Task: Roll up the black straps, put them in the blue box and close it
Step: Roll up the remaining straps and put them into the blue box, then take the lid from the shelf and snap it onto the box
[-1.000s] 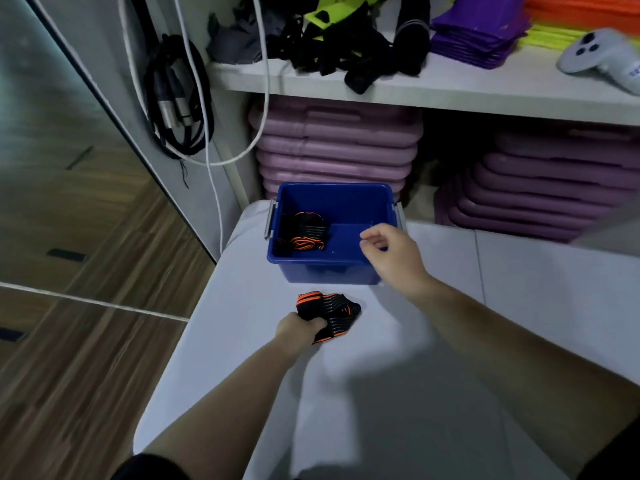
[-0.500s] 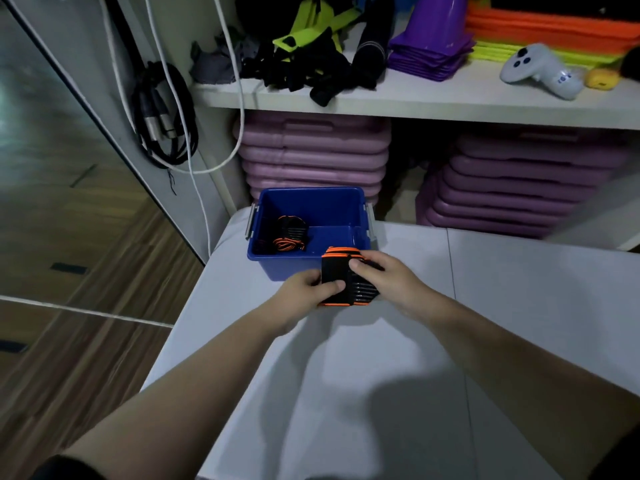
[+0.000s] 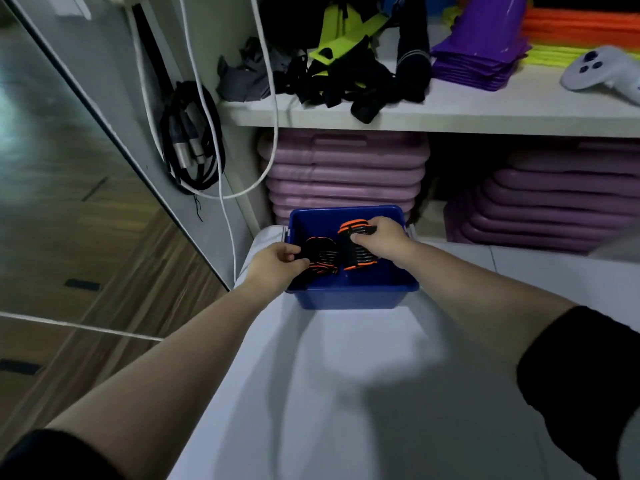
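The blue box (image 3: 353,296) stands open on the white table, near its far end. Two rolled black straps with orange edges are inside it. My right hand (image 3: 381,237) grips the right-hand roll (image 3: 356,252) from above, inside the box. My left hand (image 3: 277,259) reaches over the box's left wall, and its fingers close on the left-hand roll (image 3: 322,254). The two rolls sit side by side, nearly touching. No lid for the box is in view.
The white table (image 3: 363,393) runs from me to the box; its left edge drops to a wooden floor. Behind the box are stacked purple mats (image 3: 346,174). A shelf (image 3: 450,116) above carries dark straps, purple cones and a white controller (image 3: 602,72). Cables (image 3: 194,140) hang at left.
The second roll went from the table, up between both hands, into the box. My right hand carried it in; my left hand let go and moved onto the roll lying in the box.
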